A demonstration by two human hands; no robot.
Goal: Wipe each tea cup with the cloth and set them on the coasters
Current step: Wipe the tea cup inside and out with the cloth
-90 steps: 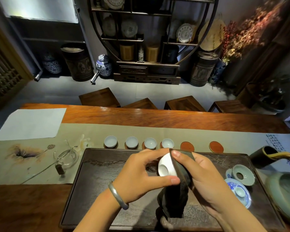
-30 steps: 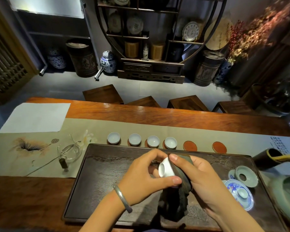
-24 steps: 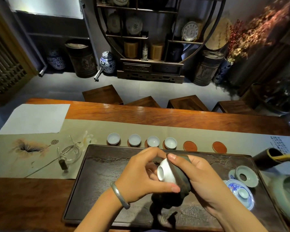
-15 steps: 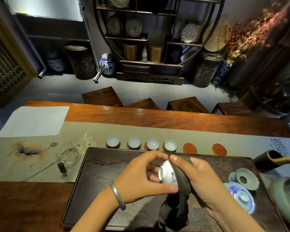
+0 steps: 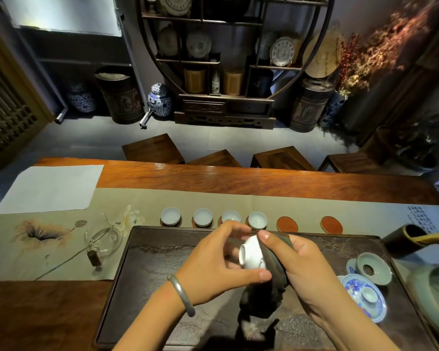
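Above the dark tea tray [image 5: 150, 269], my left hand [image 5: 213, 264] grips a small white tea cup [image 5: 251, 254] turned on its side, foot pointing left. My right hand [image 5: 304, 272] presses a dark cloth [image 5: 269, 285] against the cup's mouth and side; the cloth hangs down to the tray. Behind the tray, several pale cups [image 5: 203, 217] sit on coasters in a row. To their right lie two bare red-brown coasters [image 5: 287, 224] [image 5: 331, 224].
A blue-and-white saucer with lid [image 5: 365, 295] and a celadon strainer holder [image 5: 373, 268] sit at the tray's right end. A dark tool holder [image 5: 401, 244] and green basin [image 5: 436, 300] stand farther right. A glass pitcher [image 5: 103, 243] rests on the runner at left.
The cup has been turned in my hands from mouth toward me to lying sideways with its foot to the left, while the cloth stays pressed on it. The row of cups is unchanged.
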